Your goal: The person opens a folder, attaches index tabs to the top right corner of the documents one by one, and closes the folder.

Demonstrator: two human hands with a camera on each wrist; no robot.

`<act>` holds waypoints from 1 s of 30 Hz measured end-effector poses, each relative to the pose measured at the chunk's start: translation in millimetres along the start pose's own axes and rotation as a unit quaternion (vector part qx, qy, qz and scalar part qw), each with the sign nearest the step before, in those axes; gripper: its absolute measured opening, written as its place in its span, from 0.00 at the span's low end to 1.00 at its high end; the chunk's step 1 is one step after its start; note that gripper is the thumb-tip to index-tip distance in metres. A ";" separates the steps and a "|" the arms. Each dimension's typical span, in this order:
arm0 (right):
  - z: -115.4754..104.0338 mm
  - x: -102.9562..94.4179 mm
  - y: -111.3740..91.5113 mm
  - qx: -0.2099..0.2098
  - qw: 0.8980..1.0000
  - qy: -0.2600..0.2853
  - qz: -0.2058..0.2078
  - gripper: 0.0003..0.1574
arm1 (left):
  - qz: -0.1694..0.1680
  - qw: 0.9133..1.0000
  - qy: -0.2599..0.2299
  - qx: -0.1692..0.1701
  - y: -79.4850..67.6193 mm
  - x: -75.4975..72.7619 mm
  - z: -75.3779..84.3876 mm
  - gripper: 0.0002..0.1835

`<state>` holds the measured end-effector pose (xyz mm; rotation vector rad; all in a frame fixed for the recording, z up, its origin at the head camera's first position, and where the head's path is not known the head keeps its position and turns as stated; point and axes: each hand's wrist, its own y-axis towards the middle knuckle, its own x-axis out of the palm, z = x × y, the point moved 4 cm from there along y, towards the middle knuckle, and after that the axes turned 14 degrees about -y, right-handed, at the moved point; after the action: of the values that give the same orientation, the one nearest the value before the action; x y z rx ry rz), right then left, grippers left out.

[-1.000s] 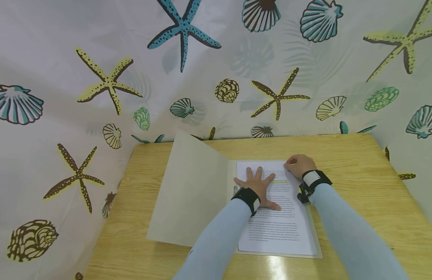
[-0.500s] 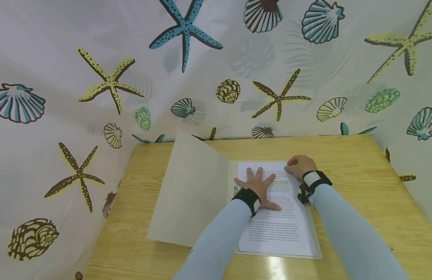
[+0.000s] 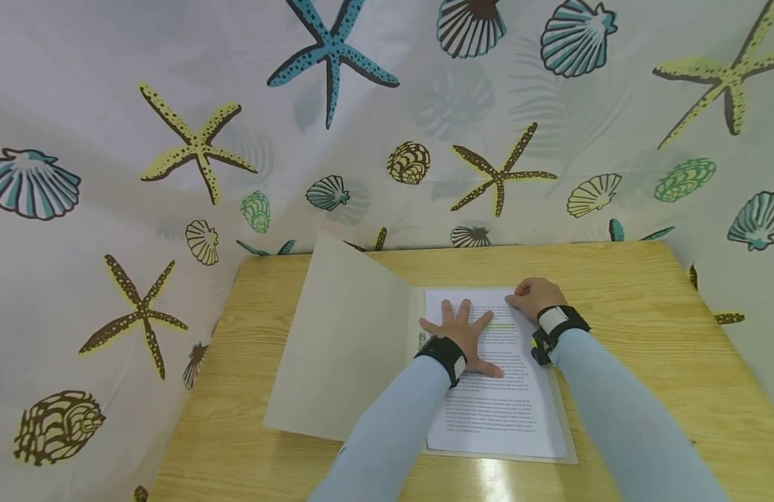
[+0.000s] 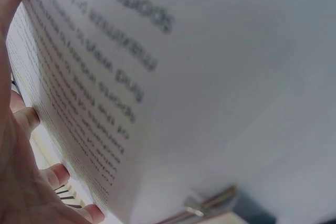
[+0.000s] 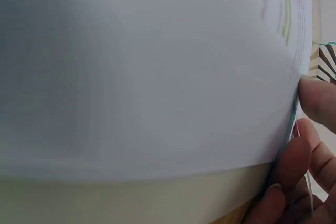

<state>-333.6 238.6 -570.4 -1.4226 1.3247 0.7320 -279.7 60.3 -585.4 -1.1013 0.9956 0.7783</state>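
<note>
A stack of white printed sheets (image 3: 496, 418) lies on the right half of an open pale folder (image 3: 346, 341); one text line is marked in yellow-green. My left hand (image 3: 465, 338) rests flat on the upper part of the top page, fingers spread. At the upper right corner of the pages, my right hand (image 3: 537, 298) pinches the paper's edge. In the right wrist view the thumb (image 5: 317, 100) is on top of the page and the other fingers curl below it. A metal fastener (image 4: 194, 206) shows near the folder's spine in the left wrist view.
The folder's cover stands partly raised to the left. Underneath is a wooden table (image 3: 644, 348). A white cloth (image 3: 374, 84) printed with shells and starfish hangs behind the table and along its sides. Both wrists wear black bands.
My right hand has shifted slightly left at the upper right corner of the pages. The left hand and the folder stay where they were.
</note>
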 end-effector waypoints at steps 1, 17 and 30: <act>-0.3 0.5 0.1 0.000 1.000 0.000 -0.002 0.18 | 0.002 1.000 -0.001 0.002 0.6 1.2 -0.4 0.69; 0.2 -1.6 1.9 0.004 1.000 0.000 -0.021 0.19 | 0.009 0.998 0.013 0.064 -3.2 5.2 -3.7 0.69; 4.1 4.4 4.5 -0.019 1.000 -0.019 -0.015 0.22 | 0.004 0.998 0.006 0.059 -3.9 4.2 -3.7 0.68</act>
<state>-336.2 241.4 -576.8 -1.4488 1.2637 0.7638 -275.6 55.8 -588.4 -1.0025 1.0432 0.7111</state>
